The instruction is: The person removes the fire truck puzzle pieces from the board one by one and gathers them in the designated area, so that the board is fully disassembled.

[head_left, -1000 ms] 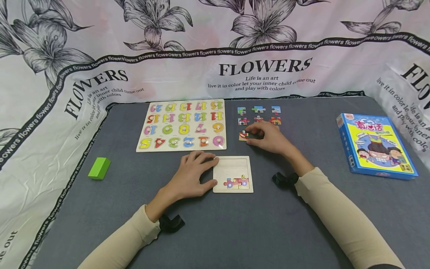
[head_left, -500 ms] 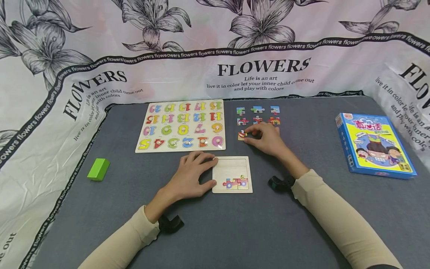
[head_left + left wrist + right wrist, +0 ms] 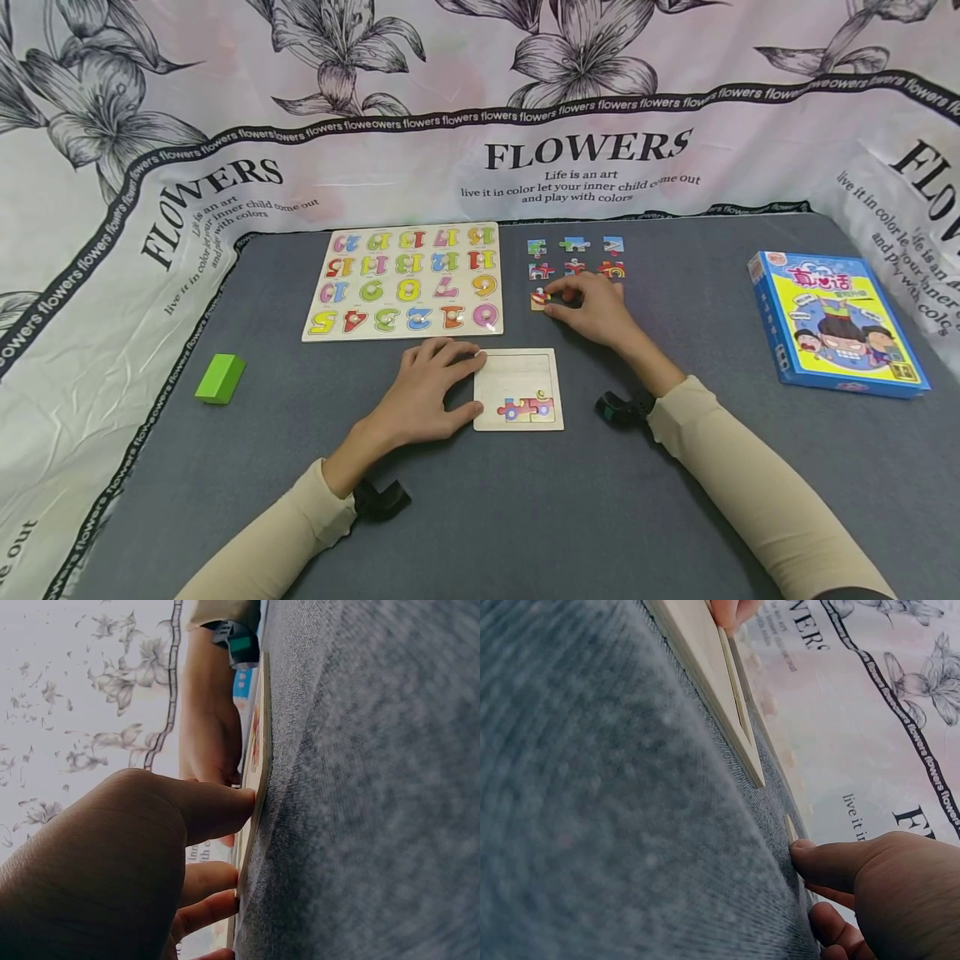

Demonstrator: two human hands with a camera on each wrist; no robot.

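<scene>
A small square wooden puzzle board (image 3: 514, 367) lies before me, with joined pieces of a pink truck picture (image 3: 527, 407) in its lower right. My left hand (image 3: 427, 392) rests at its left side, thumb tip and index fingertip on the rim; the left wrist view shows the thumb (image 3: 225, 808) pressed to the edge. Up and to the right, my right hand (image 3: 596, 308) pinches a red and yellow puzzle piece (image 3: 537, 301) by its right side. The thumb (image 3: 817, 859) covers part of this piece in the right wrist view. Several loose pieces (image 3: 575, 244) lie in rows beyond that hand.
A wooden number board (image 3: 408, 287) lies behind the puzzle board. To the right is a blue and yellow box (image 3: 840, 325), and at far left a green block (image 3: 221, 378). A flower-print cloth (image 3: 585, 167) rises behind the grey table cover (image 3: 480, 517).
The right hand and wrist shift very slightly left, with the fingers at the same piece. My left hand stays on the board's edge, and the truck pieces look the same.
</scene>
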